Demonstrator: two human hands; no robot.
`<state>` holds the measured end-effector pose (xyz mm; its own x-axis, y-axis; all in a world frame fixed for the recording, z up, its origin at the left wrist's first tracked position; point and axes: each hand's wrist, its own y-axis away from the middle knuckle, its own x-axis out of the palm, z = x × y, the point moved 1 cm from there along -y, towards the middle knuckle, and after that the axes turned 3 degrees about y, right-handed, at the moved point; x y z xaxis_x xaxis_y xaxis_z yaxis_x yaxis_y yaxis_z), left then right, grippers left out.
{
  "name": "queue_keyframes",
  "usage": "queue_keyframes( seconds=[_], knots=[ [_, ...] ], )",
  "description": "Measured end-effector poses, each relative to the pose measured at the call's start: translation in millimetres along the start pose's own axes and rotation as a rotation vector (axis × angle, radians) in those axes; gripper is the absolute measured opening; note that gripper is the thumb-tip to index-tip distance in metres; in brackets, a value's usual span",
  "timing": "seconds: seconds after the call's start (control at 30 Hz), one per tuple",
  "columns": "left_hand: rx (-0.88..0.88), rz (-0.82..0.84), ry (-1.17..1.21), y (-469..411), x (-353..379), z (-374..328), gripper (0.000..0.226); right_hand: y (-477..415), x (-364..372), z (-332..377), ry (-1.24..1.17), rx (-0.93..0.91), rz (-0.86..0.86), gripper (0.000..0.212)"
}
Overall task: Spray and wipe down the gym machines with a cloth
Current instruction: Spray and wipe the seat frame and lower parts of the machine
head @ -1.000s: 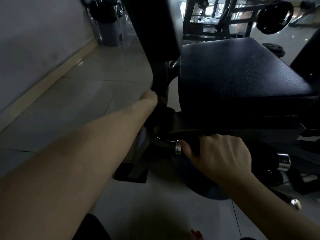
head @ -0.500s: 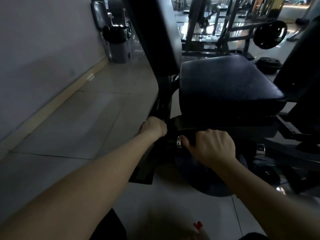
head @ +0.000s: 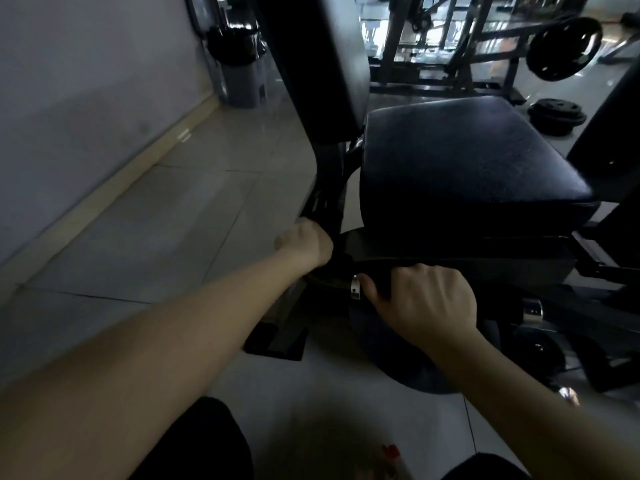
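1. Wall (head: 86,98) and tiled floor (head: 156,237) — far left; a grey bin (head: 242,74) with a dark liner stands against the wall at the far end.
2. Left hand (head: 306,242) — arm stretched forward, the hand up against the dark upright frame of the machine (head: 327,188), just below the back pad (head: 322,64). The fingers are hidden behind the knuckles, so it cannot be told whether they are closed on anything.
3. Right hand (head: 426,299) — fingers curled over the top and thumb underneath, clamped round a black handle (head: 379,271). A chrome collar (head: 355,288) sits just left of the thumb.
4. Seat pad (head: 467,161) — black, textured and level, directly above the gripped handle and right of the back pad.
5. Weight plate (head: 562,48) — mounted on a rack (head: 450,57) in the background, upper right.
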<state>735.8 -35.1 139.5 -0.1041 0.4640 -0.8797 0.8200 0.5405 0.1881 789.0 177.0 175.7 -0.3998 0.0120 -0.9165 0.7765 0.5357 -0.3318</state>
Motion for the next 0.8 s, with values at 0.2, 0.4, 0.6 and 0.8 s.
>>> queue_keyframes(
  seconds=[0.2, 0.4, 0.6, 0.8],
  knots=[
    [0.066, -0.012, 0.009, -48.6, -20.3, -20.5, 0.025, -1.0, 6.4, -1.6, 0.023, -0.004, -0.018, 0.078],
    [0.105, -0.021, -0.078, -28.1, -20.6, -20.2, 0.032, -1.4, 0.8, -0.8, 0.016, 0.012, -0.026, 0.076],
    [0.027, 0.099, -0.065, 40.1, -14.3, 6.9, 0.039, 1.2, -6.7, -0.6, -0.040, 0.032, 0.023, 0.073],
    [-0.180, 0.213, 0.602, 116.9, 8.7, 8.0, 0.053, 2.8, -7.9, -0.4, -0.093, 0.020, 0.045, 0.070]
  ],
)
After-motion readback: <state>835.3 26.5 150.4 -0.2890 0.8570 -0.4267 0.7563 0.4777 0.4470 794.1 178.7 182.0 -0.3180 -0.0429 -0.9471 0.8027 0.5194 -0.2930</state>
